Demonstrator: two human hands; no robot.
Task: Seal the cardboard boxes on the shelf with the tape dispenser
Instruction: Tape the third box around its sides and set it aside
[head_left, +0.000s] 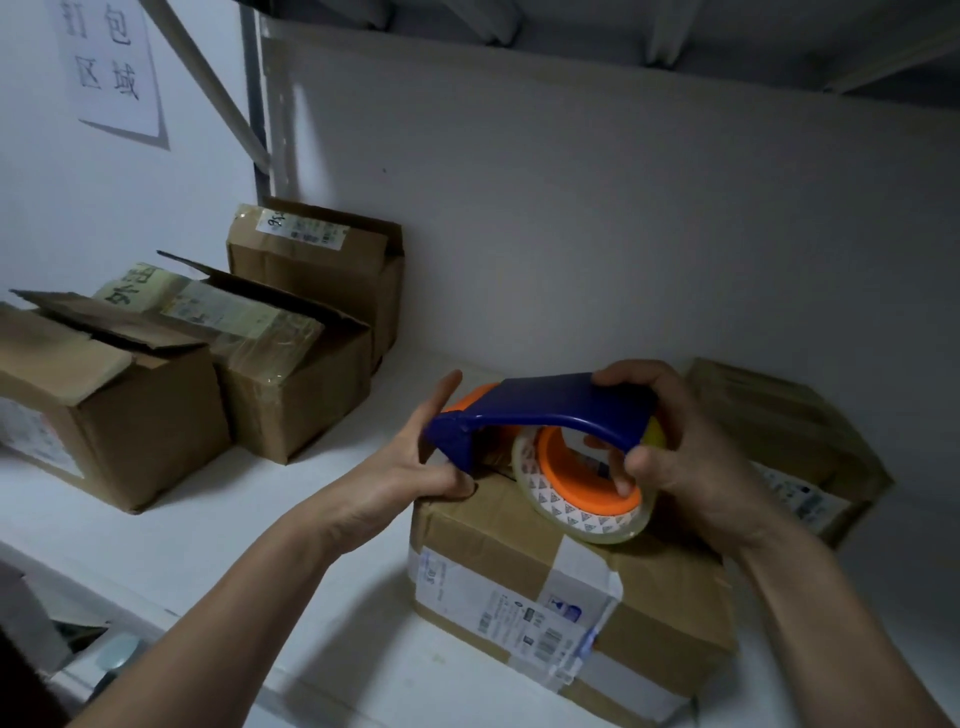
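Note:
A blue tape dispenser (550, 410) with an orange hub and a roll of clear tape (576, 499) rests on top of a cardboard box (670, 618) at the front of the white shelf (218, 530). My right hand (680, 457) grips the dispenser's rear end, fingers curled through the roll. My left hand (421, 457) lies on the box's top left edge, thumb and fingers at the dispenser's front blade end. A white shipping label and tape strips cover the box's front.
Three more cardboard boxes (98, 405) (280, 364) (322, 270) stand in a row at the left, some with raised flaps. Another box (795, 441) sits behind at the right. A paper sign (109, 62) hangs on the wall. A shelf board runs overhead.

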